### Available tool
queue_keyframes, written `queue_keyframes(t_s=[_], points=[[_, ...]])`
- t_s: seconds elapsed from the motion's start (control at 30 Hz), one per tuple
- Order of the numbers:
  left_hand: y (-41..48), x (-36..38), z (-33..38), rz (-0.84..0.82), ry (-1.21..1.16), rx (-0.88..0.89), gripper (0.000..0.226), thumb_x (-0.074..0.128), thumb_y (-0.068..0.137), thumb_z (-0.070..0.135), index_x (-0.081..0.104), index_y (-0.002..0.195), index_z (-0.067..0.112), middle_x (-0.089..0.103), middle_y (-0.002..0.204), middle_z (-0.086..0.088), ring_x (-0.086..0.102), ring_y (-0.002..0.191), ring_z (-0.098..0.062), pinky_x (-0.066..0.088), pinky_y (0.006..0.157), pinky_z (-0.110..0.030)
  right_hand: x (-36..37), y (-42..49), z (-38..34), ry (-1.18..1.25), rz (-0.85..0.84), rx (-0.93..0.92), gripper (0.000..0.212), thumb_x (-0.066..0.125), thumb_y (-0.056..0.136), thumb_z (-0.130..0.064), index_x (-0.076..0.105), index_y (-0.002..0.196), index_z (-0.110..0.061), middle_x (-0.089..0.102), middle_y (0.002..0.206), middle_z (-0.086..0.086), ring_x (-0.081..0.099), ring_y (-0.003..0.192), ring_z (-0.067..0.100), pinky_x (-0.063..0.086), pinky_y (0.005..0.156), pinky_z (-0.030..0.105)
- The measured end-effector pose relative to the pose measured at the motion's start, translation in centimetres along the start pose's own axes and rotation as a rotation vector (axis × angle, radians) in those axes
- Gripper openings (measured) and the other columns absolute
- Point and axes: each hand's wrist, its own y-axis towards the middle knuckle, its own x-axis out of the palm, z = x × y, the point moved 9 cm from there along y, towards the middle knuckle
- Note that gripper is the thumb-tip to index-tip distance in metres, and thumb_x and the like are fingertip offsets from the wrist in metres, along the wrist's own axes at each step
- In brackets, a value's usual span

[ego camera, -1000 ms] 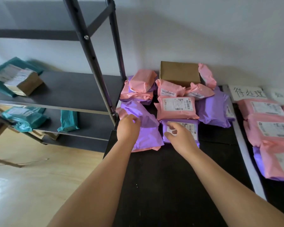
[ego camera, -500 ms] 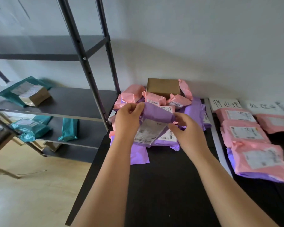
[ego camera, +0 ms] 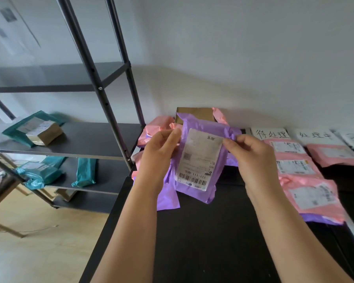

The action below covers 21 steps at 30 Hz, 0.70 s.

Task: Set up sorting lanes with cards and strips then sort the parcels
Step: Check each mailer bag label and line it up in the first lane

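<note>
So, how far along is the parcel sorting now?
Done: the lane cards are laid out, and pink parcels lie in front of them. In hand: the left hand and right hand hold a purple parcel, label showing. Left: the pile behind it is unsorted.

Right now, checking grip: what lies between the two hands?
The purple parcel, gripped at its upper edges by left hand and right hand, seen in head view.
</note>
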Motion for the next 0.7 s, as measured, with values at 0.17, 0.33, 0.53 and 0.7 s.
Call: queue_keyframes(t_s=[0.17,0.33,0.53,0.7], points=[[-0.8,0.7,-0.1,-0.109,0.196,0.009,0.030,0.080,0.082,0.019,0.072,0.111,0.021,0.076,0.099,0.006,0.073,0.091,-0.010,0.061,0.079,-0.028,-1.6,0.3,0.4,0.027,0.073,0.068,0.017,0.072,0.089,-0.029,0.070,0.076,-0.017,0.070,0.072,0.004,0.066,0.079,0.029,0.055,0.076,0.047],[-0.6,0.6,1.6,-0.007,0.477,0.201,0.024,0.078,0.081,0.012,0.071,0.098,0.027,0.068,0.086,0.020,0.063,0.081,-0.002,0.048,0.073,-0.009,-2.1,0.0,0.5,-0.094,0.089,0.028,0.016,0.072,0.090,-0.022,0.064,0.103,-0.027,0.067,0.094,-0.017,0.065,0.088,0.007,0.050,0.072,0.019],[-0.7,3.1,2.7,0.033,1.089,0.413,0.032,0.059,0.086,0.007,0.068,0.110,0.026,0.065,0.111,0.008,0.056,0.107,-0.019,0.032,0.100,-0.031,0.9,-1.8,-4.9,-0.414,-0.065,-0.506,0.034,0.078,0.083,-0.013,0.072,0.117,-0.013,0.071,0.115,-0.001,0.063,0.110,0.021,0.048,0.098,0.037],[-1.7,5.4,2.5,-0.043,1.155,0.569,0.029,0.061,0.083,0.005,0.066,0.106,0.023,0.063,0.109,0.006,0.054,0.108,-0.020,0.024,0.097,-0.027,2.9,-2.9,-2.5,-0.821,-0.184,-0.481,0.032,0.081,0.082,-0.023,0.076,0.114,-0.019,0.074,0.111,-0.001,0.061,0.110,0.029,0.044,0.098,0.051]])
